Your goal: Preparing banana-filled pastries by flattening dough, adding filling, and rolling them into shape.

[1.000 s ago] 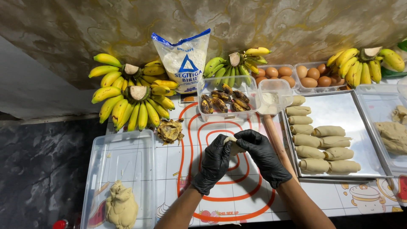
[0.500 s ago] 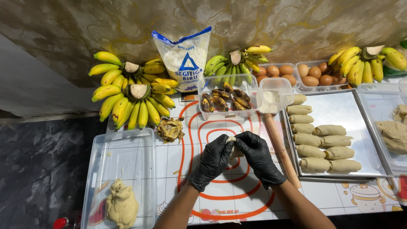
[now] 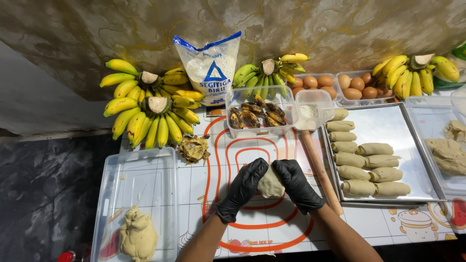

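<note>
Lower centre: left hand point(image 3: 241, 190) and right hand point(image 3: 297, 185), fingers curled, pinch dough piece point(image 3: 270, 184); shaping step; next needs sealing the seam evenly.

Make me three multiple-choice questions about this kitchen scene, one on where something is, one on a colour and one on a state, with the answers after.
1. Where does the wooden rolling pin lie?
A. beside the metal tray's left edge
B. inside the clear box at lower left
C. on top of the bananas

2. What colour are the gloves on the left hand and right hand?
A. white
B. black
C. blue

3. How is the piece of dough held?
A. flat on the mat, untouched
B. in one hand only
C. cupped between both hands

Answers: 1 A, it lies along the metal tray; 2 B, both gloves are black; 3 C, both hands wrap the dough.
</note>
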